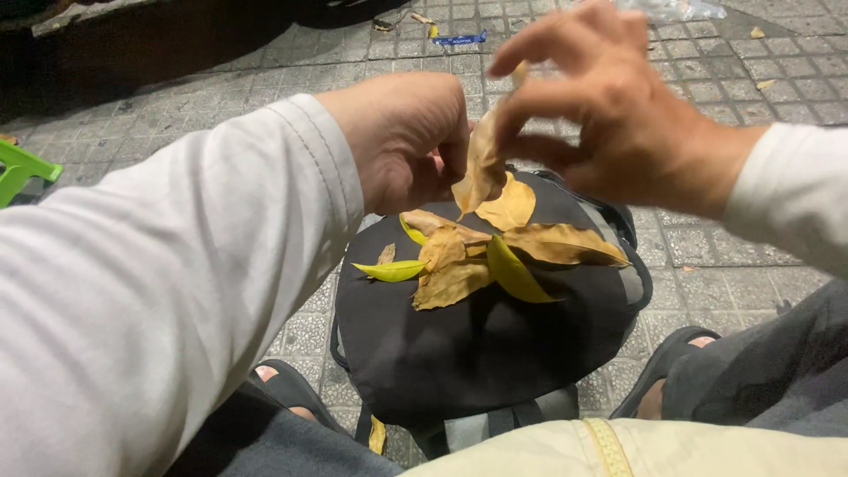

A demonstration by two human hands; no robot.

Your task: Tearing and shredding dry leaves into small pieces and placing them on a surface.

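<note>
Both of my hands hold one dry tan leaf (480,163) upright above a black backpack (477,344). My left hand (406,141) pinches the leaf's left edge with curled fingers. My right hand (609,106) grips its upper part between thumb and fingertips, the other fingers spread. Below the leaf, a small pile of leaves (481,252) lies on the backpack: several brown and yellow ones and two green ones. White sleeves cover both of my arms.
The backpack rests on a paved tile floor (751,79) between my feet in dark sandals (658,371). A green plastic object (22,172) sits at the left edge. Litter, including a blue wrapper (459,39) and a clear plastic bag (671,9), lies farther off.
</note>
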